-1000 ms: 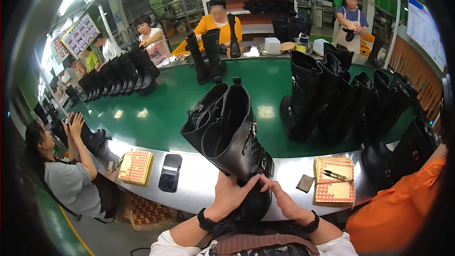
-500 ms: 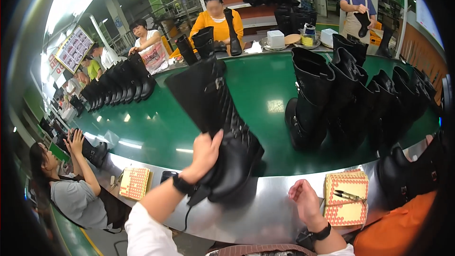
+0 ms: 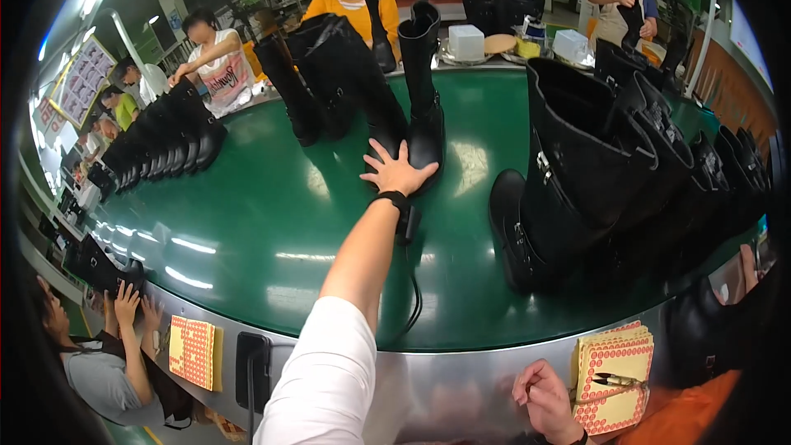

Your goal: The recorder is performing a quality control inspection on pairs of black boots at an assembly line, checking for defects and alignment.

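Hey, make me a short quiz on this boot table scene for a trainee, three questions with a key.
1. Multiple choice. What is the outspread left hand over?
A) A white box
B) The toe area of tall black boots
C) A wall poster

2. True or false. The right hand is holding a boot.

3. Fill in the blank. Black pens lie on the stack of yellow cards beside the ____ hand.

Key:
1. B.
2. False; no boot is in it.
3. Right.
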